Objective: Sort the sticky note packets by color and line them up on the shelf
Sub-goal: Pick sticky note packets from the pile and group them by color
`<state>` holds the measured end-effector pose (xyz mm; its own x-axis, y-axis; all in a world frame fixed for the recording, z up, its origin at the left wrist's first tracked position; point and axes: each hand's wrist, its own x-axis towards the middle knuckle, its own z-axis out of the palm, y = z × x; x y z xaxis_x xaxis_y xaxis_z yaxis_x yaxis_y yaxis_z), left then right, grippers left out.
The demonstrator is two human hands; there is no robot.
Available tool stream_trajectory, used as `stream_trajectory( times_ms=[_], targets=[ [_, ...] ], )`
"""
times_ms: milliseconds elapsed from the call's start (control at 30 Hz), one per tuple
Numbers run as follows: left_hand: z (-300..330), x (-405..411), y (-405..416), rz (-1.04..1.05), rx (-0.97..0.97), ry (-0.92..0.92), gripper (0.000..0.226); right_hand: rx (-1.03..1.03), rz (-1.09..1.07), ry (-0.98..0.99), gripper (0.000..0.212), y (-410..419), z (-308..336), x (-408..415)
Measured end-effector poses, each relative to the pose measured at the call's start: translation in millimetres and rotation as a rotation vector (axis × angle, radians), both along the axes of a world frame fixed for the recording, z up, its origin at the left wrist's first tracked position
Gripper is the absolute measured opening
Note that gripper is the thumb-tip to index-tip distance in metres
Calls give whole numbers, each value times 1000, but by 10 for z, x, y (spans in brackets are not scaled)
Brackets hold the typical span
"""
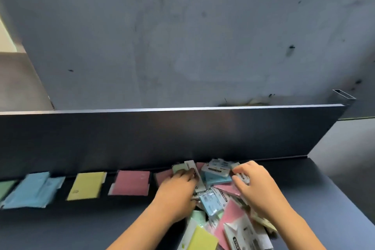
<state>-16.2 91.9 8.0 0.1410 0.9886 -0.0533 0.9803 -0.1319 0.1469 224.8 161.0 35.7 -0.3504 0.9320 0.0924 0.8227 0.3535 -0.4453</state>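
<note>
A loose heap of sticky note packets [219,205] in blue, pink, green and yellow lies on the dark shelf [81,223] at the right. Both hands are in the heap. My left hand [176,191] holds a green packet [179,167] with a white header at the heap's far left edge. My right hand [253,186] pinches a packet with a white label [242,175] at the heap's far right. Along the back, left of the heap, lie a pink packet [130,182], a yellow packet [86,185], overlapping blue packets [34,190] and a green packet [5,187] at the frame edge.
A dark upright back panel [162,138] runs behind the row. The shelf ends at the right [332,189], with grey floor beyond. A grey stained wall [182,36] rises behind. Bare shelf surface lies in front of the lined-up packets.
</note>
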Motion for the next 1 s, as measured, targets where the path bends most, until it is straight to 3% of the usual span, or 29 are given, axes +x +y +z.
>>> stream_trajectory(
  times_ms=[100,200,300,367,500,600,733,867,1000],
  targets=[
    [7,57,5,29,9,29,40,-15,78,-52,18,143,-31,14],
    [44,44,-77,64,41,-32,31,0,165,-104,47,283,-53,-108],
    [74,-66,-188,170,-2,-325,36,-7,247,-265,69,372,-83,-256],
    [123,-145,-242,260,-15,-532,28,0,280,-371,73,393,-58,-324],
    [210,-258,-323,496,151,-843,15,81,322,-403,66,415,-20,-371],
    [212,-333,-342,660,281,-1000,13,141,377,-387,46,408,-27,-389],
    [265,-382,-376,846,367,-1168,19,153,394,-306,29,432,23,-365],
    [333,-517,-507,942,361,-1280,29,244,267,-160,9,434,70,-388],
    [378,-673,-709,946,324,-1464,34,318,302,110,22,388,25,-557]
  ],
)
